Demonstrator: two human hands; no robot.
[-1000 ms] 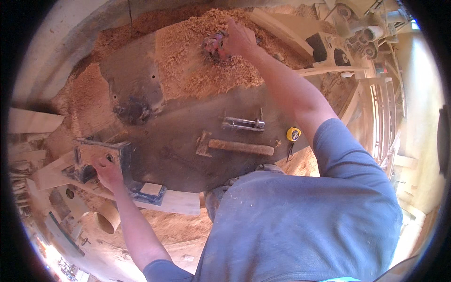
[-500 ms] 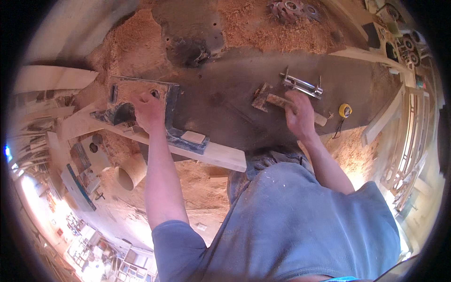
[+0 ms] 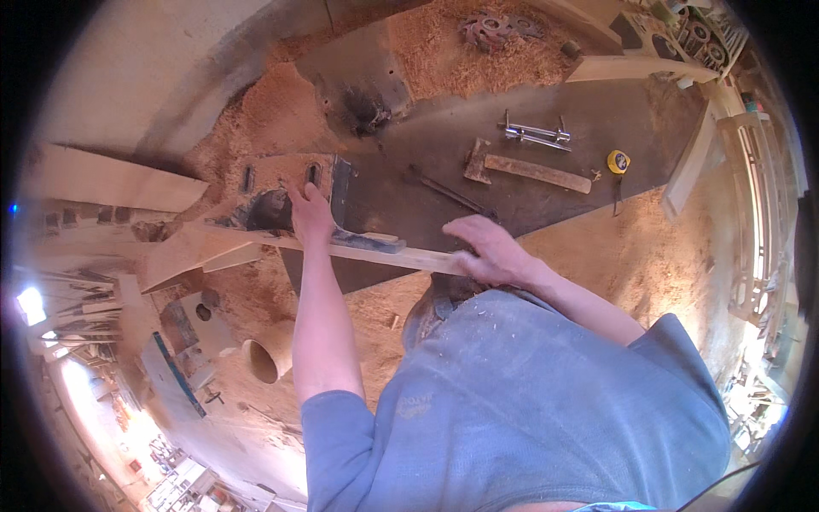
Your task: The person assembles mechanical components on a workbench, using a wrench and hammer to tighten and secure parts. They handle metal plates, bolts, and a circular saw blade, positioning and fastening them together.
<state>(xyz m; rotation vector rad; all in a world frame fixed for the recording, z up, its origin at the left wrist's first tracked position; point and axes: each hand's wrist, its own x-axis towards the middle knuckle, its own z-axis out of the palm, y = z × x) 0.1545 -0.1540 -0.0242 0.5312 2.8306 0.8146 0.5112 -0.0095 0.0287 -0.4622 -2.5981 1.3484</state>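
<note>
My left hand rests on a dusty metal guide plate with two slots, its fingers stretched toward the right-hand slot. A dark hollow opens in the plate beside the hand. Along the plate's near edge runs a long pale wooden strip. My right hand is over the strip's right end, fingers apart and slightly blurred; whether it touches the wood I cannot tell. A hammer with a wooden handle lies on the dark metal table, beyond my right hand. A thin dark rod lies nearer.
A shiny metal clamp-like tool and a yellow tape measure lie past the hammer. Sawdust heaps at the back, around toothed cutter heads. A board juts in from the left; a tube stands below.
My right hand has let go of the hammer handle and moved left and nearer, to the strip's end. The hammer stays on the table. My left hand remains on the plate.
</note>
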